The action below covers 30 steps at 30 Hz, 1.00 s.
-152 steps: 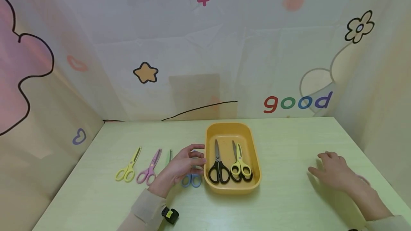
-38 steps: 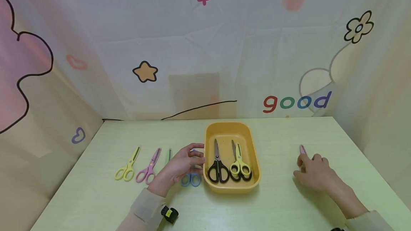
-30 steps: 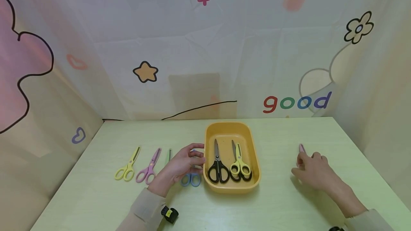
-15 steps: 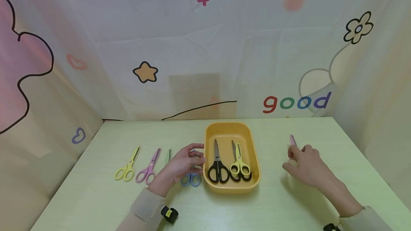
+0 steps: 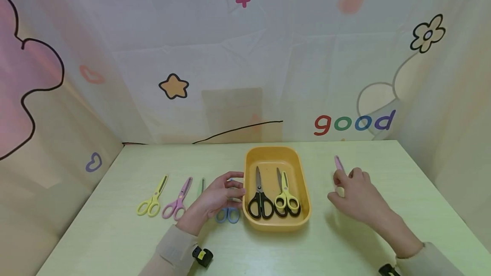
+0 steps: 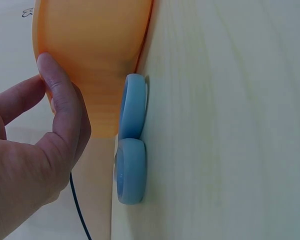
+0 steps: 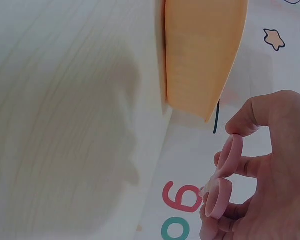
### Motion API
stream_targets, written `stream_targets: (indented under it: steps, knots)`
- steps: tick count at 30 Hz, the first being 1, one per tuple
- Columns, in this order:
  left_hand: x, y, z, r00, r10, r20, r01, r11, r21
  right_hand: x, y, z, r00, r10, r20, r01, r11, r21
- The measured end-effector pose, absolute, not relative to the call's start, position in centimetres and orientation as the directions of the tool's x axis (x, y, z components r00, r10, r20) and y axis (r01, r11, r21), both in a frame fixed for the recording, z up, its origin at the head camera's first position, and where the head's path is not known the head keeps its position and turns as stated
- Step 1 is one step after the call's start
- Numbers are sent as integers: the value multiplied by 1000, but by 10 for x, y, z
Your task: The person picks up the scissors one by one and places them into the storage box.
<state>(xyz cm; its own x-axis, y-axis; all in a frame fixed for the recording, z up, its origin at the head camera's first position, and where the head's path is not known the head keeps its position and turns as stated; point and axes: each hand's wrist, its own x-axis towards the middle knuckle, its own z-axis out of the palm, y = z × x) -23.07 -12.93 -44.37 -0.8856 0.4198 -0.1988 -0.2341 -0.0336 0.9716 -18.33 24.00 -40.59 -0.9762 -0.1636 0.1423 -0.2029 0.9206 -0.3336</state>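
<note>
My right hand (image 5: 356, 193) grips pink scissors (image 5: 339, 163) above the table, right of the tray. Their blade end points away from me. In the right wrist view both finger loops (image 7: 219, 199) show between thumb and fingers. My left hand (image 5: 218, 197) touches the left rim of the orange-yellow tray (image 5: 276, 227) with its fingertips. Inside the tray lie black-handled scissors (image 5: 262, 205) on the left. On the right, yellow scissors (image 5: 287, 195) rest over a second black-handled pair. Beneath the left hand are blue scissors (image 5: 228, 215), partly hidden; their loops (image 6: 132, 172) show in the left wrist view.
Left of the tray, yellow scissors (image 5: 153, 199), pink-purple scissors (image 5: 179, 201) and partly hidden green scissors (image 5: 202, 185) lie in a row on the pale table (image 5: 126, 233). A printed curtain (image 5: 192, 41) stands behind the table and along its sides.
Over the last second the right hand has moved left toward the tray with the pink scissors. About five seconds ago it was farther right, and they were not visible in its grasp. Left hand unmoved.
</note>
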Motion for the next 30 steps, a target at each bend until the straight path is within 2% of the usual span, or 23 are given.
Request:
stream_targets:
  steps: [10,30]
  knots:
    - [-231,-130,-444,-883,425,-198,-239,-44,970,-182,215,-396,-955,-206,212,-269,904,-333]
    - [-230,-129,-443,-882,427,-199,-239,-41,970,-185,166,-382,-957,-260,126,-289,877,-384]
